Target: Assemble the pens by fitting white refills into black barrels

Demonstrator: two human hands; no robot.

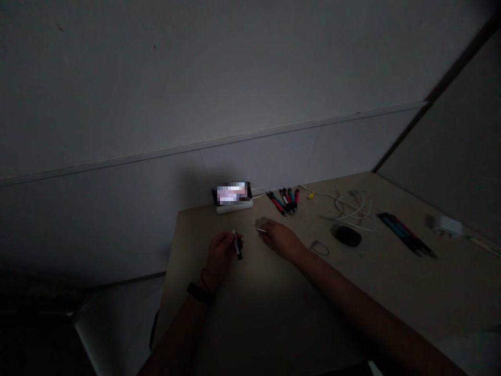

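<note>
My left hand [220,251] is closed around a short black and white pen piece [237,246], held upright at a slight tilt between thumb and fingers. My right hand [281,239] is pinched on a thin pale stick [260,230] with a pointed end toward the left; it may be a pen refill, but the dim light hides detail. The two pieces are apart, just above the table [250,303]. Behind the right hand lies a fan of red, blue and black pens [288,201].
A phone [234,194] with a lit screen leans on a white power strip [235,208] by the wall. To the right are a coiled white cable [354,209], a black mouse [348,236], a small loop of wire [320,247], more pens [405,232] and a white adapter [448,225].
</note>
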